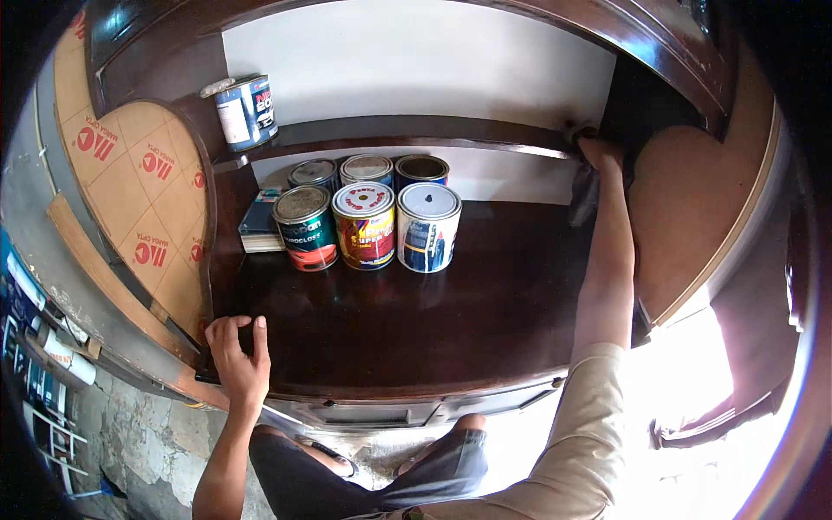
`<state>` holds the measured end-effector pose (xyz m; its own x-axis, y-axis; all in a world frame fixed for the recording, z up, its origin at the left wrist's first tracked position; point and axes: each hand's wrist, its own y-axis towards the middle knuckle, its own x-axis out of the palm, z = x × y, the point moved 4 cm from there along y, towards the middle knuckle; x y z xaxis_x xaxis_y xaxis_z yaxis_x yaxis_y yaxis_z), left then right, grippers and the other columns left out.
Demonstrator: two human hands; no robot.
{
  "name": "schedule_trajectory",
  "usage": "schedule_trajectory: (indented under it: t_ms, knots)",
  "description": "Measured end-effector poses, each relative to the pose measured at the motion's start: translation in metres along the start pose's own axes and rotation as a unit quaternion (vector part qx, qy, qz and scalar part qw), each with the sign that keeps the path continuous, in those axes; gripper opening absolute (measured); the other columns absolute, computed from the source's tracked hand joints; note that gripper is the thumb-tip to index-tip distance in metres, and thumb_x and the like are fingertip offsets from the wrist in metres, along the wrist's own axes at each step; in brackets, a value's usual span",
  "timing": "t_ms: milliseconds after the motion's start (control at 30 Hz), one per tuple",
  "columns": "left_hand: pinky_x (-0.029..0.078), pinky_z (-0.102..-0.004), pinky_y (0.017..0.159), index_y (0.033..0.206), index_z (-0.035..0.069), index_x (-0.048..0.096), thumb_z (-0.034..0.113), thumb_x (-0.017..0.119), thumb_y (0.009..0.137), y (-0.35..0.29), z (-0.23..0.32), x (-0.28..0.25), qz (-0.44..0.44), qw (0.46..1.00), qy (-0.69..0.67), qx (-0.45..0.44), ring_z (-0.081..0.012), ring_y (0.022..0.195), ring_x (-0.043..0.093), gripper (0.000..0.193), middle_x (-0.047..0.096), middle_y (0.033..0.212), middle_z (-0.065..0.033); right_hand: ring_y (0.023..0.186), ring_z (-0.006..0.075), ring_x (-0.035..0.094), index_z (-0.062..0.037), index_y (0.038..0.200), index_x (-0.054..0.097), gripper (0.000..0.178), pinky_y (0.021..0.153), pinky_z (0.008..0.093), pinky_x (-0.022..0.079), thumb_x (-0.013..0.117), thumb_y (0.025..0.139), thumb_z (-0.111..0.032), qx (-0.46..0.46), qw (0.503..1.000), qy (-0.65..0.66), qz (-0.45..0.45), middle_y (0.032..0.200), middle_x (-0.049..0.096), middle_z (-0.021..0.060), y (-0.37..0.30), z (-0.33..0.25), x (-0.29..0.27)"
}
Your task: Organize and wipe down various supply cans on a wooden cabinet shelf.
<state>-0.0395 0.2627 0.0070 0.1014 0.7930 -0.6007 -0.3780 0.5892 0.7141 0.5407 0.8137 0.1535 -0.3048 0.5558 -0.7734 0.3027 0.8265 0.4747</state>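
My right hand reaches to the right end of the dark wooden shelf, closed on a dark grey cloth. Part of the cloth hangs below the shelf's edge. At the front left corner of the glossy brown desktop, my left hand rests with bent fingers, thumb apart, and nothing in it. Several paint cans stand in two rows on the desktop, among them a green can, a yellow and red can and a white-lidded can.
A blue and white can stands at the shelf's left end, with a pale lump beside its rim. Books lie stacked left of the cans. Curved side panels flank the desk. Drawers run below its front edge, near my knees.
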Motion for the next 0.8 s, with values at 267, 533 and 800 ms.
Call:
schedule_trajectory:
  t_ms: [267, 533, 800]
  knots:
    - [0.047, -0.0444, 0.096, 0.1, 0.003, 0.064, 0.027, 0.07, 0.098, 0.002, 0.008, -0.006, 0.004, 0.999, -0.002, 0.046, -0.0322, 0.103, 0.057, 0.025, 0.065, 0.101, -0.0134, 0.103, 0.0392, 0.072, 0.0036, 0.113, 0.077, 0.083, 0.096, 0.0452, 0.05, 0.043, 0.09, -0.069, -0.026, 0.999, -0.015, 0.024, 0.113, 0.076, 0.0226, -0.143, -0.142, -0.015]
    - [0.047, -0.0441, 0.096, 0.099, 0.003, 0.065, 0.027, 0.069, 0.099, 0.0, 0.008, -0.01, 0.024, 0.999, -0.025, 0.039, -0.0318, 0.101, 0.058, 0.024, 0.066, 0.1, -0.0123, 0.107, 0.0276, 0.069, -0.0103, 0.116, 0.077, 0.066, 0.1, 0.045, 0.042, 0.042, 0.095, -0.062, -0.309, 0.948, 0.045, -0.051, 0.121, 0.074, 0.0114, -0.308, -0.416, 0.018]
    - [0.048, -0.0429, 0.095, 0.096, 0.003, 0.065, 0.026, 0.067, 0.101, 0.001, -0.007, -0.011, 0.052, 0.997, -0.023, 0.044, -0.0312, 0.098, 0.058, 0.024, 0.068, 0.096, -0.0108, 0.111, 0.0318, 0.07, -0.0294, 0.138, 0.066, 0.054, 0.095, 0.0471, 0.053, 0.064, 0.09, -0.054, -0.538, 0.838, 0.087, 0.02, 0.129, 0.072, 0.007, -0.337, -0.453, 0.034]
